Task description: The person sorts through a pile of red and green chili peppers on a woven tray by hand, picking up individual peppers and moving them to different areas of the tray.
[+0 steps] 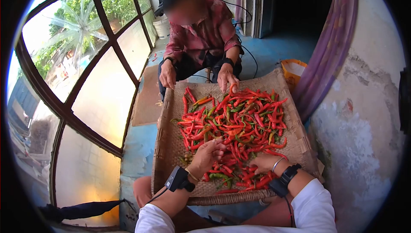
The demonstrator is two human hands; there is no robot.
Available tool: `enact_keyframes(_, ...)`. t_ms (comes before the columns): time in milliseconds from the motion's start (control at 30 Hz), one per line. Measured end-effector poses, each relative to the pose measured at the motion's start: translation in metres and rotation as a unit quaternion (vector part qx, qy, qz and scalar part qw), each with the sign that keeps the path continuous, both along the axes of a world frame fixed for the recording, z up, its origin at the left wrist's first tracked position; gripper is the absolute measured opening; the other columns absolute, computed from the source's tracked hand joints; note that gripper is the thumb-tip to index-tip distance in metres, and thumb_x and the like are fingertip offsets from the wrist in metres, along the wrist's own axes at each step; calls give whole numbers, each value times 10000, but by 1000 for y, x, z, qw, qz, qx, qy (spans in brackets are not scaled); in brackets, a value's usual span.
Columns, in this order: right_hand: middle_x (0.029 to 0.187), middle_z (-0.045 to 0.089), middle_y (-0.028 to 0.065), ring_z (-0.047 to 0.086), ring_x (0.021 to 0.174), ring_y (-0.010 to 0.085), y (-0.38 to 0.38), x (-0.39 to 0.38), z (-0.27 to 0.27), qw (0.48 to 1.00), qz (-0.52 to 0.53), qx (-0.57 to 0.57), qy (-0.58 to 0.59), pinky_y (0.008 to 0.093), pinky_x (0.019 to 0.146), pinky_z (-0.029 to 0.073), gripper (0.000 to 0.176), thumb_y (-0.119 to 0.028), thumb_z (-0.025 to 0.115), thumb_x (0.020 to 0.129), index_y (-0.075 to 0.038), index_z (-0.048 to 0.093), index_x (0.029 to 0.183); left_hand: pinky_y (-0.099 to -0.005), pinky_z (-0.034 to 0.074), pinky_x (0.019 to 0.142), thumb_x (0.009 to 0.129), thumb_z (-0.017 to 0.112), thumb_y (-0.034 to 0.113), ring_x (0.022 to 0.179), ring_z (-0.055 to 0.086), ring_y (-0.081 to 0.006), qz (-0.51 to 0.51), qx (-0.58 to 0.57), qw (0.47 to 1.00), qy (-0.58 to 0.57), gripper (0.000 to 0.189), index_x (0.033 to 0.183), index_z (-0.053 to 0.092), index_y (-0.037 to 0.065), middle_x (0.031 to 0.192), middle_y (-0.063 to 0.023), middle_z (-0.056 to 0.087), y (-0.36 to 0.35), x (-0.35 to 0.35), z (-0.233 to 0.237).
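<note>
A heap of chili peppers [233, 124], mostly red with some green and orange, lies on a woven tray [171, 147] in front of me. Above the near left part of the heap is my left hand [207, 155], its fingers curled together. Whatever they hold, if anything, is too small to name. My right hand [264, 163] reaches down to the peppers at the near right, fingers bent and drawn together. Its fingertips are partly hidden, so I cannot see what is in them. Green chili peppers [220, 176] lie between my hands near the tray's front edge.
Across the tray sits another person [201, 32], one hand [168, 74] by the far left corner and the other [227, 78] at the far peppers. A framed window [98, 74] runs along the left. On the right are a purple curtain [329, 49] and an orange container [292, 72].
</note>
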State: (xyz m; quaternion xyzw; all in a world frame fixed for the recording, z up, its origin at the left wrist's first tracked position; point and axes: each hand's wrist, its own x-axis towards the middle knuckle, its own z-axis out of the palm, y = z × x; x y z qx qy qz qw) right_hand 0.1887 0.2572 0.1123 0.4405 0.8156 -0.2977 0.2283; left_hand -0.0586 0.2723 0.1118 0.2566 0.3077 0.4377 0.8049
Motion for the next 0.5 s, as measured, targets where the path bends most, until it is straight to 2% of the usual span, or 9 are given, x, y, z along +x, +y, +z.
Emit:
enact_keyframes(67,936,577,152,536,917,295,-4,2,-2,999,1,42,-11,388,794,410,415,-284,635,683,-147,541,1063,-208,464,575,867,460,264,636,546,-81,-34,-10,999,22,295,1049,500,36,828,-26,591,-7,10,0)
enact_keyframes(100,916,584,139,539,905,292,-6,2,-3,996,4,83,-20,389,778,413,386,-279,644,671,-145,563,1024,-206,463,581,864,467,263,637,545,-78,-82,9,993,82,287,1037,514,38,833,-26,592,-11,15,4)
enact_keyframes(133,916,584,139,539,905,292,-5,1,-4,997,4,81,-20,389,778,413,386,-279,644,671,-145,563,1024,-205,462,587,861,475,262,637,544,-76,-130,27,981,141,280,1025,527,41,839,-26,593,-13,19,6)
enact_keyframes(167,898,591,131,545,892,289,-2,0,-4,998,0,60,-34,382,763,422,337,-249,644,660,-138,579,972,-202,447,585,863,469,285,649,532,-62,-160,64,975,143,274,1010,533,63,823,-10,577,-16,20,2)
enact_keyframes(333,793,603,115,566,811,277,3,-7,7,999,23,11,-40,372,695,435,227,-228,619,651,-104,597,839,-190,440,617,856,493,237,683,530,-54,-205,70,960,175,252,1030,536,60,843,-8,587,-18,25,-10)
enact_keyframes(400,753,601,115,574,761,265,1,-10,14,997,-37,-12,59,359,660,435,242,-258,593,670,-78,591,832,-189,437,625,854,499,217,692,523,-47,-206,71,960,175,247,1037,534,55,846,-2,585,-21,26,-15)
enact_keyframes(433,753,601,115,574,761,265,-1,-11,20,998,-35,-12,59,359,660,435,242,-258,593,670,-78,591,832,-191,436,632,851,504,194,697,515,-42,-203,116,956,175,242,1043,532,50,849,4,581,-22,27,-14)
enact_keyframes(467,737,598,107,575,716,243,-3,-13,26,986,-73,-17,146,340,629,437,249,-250,595,682,-62,586,845,-194,435,638,849,509,170,701,507,-37,-201,163,950,175,238,1050,530,44,852,9,577,-22,28,-14)
enact_keyframes(500,721,596,99,577,670,222,-5,-15,30,966,-111,-23,231,321,598,438,256,-243,596,693,-47,580,857,-194,435,638,849,509,170,701,507,-37,-201,164,950,175,238,1050,530,44,852,9,577,-23,30,-16)
